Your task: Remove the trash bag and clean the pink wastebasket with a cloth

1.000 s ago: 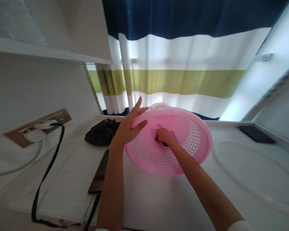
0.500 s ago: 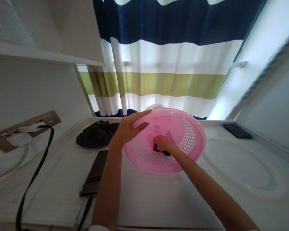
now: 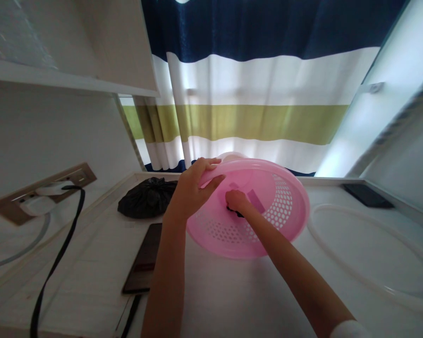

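A pink plastic basket [image 3: 204,237] with rows of round holes is tilted so that its mouth faces me. My left hand [image 3: 197,188] grips its upper left rim, thumb inside and fingers over the outside. Inside the basket, my right hand [image 3: 237,201] is closed in a fist. A small piece of crumpled black material [image 3: 237,212] shows below that fist; whether it is cloth or plastic I cannot tell. A darker pink rectangular patch [image 3: 256,201] shows on the basket's inside next to my right hand.
On the white tabletop [image 3: 218,295], a knotted black plastic bag [image 3: 147,197] and a dark flat tablet-like object [image 3: 144,263] lie left. To the right are a translucent white ring [image 3: 352,278] and a black phone-like slab [image 3: 368,195]. A power strip [image 3: 42,192] with cables is on the left wall.
The view has shifted slightly, so most things sit a little differently in frame. My left hand stays on the rim; my right fist remains inside, with less black material showing.
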`<state>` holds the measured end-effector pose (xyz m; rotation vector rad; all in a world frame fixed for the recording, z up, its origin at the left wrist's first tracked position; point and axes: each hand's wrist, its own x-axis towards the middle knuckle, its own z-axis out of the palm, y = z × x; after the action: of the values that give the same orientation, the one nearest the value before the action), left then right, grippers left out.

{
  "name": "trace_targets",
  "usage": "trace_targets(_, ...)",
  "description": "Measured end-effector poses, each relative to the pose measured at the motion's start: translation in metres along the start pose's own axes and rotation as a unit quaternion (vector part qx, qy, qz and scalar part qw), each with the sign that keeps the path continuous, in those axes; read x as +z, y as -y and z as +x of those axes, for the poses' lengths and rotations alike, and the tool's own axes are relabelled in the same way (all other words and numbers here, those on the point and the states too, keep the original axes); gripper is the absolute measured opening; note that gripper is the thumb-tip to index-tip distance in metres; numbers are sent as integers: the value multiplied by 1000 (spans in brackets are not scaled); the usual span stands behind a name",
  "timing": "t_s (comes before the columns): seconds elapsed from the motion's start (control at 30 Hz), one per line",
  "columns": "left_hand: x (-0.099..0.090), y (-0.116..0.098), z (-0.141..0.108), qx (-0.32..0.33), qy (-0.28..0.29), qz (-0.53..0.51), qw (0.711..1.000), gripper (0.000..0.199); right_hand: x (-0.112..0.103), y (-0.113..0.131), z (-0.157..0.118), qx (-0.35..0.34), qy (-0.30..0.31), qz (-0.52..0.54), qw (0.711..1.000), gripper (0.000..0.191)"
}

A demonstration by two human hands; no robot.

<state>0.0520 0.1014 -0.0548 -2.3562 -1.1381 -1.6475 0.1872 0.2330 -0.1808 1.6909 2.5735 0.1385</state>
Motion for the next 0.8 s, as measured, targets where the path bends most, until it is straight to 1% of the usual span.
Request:
trace_targets(0.17, 4, 5, 1, -20, -23, 28, 999, 29, 8, -2, 25, 29, -18, 7, 999, 28)
trace_targets(0.27, 4, 10, 1, -26, -28, 37, 999, 29, 10, -8, 37, 33, -15, 10, 999, 27)
trace_targets(0.33, 3, 12, 1, -21, -23, 35, 999, 31, 11, -11, 43, 33, -18, 9, 999, 26)
trace_targets(0.47, 2, 10, 4, 8, 6, 40, 999, 35, 13, -13, 52, 39, -40, 7, 998, 30)
trace_targets(0.6, 1, 11, 5, 31, 26, 37, 998, 27, 19, -11, 58, 51, -61, 7, 997, 32)
trace_targets(0.8, 4, 17, 5, 31, 15, 22, 999, 23, 26, -16, 64, 52, -64, 17, 996, 32)
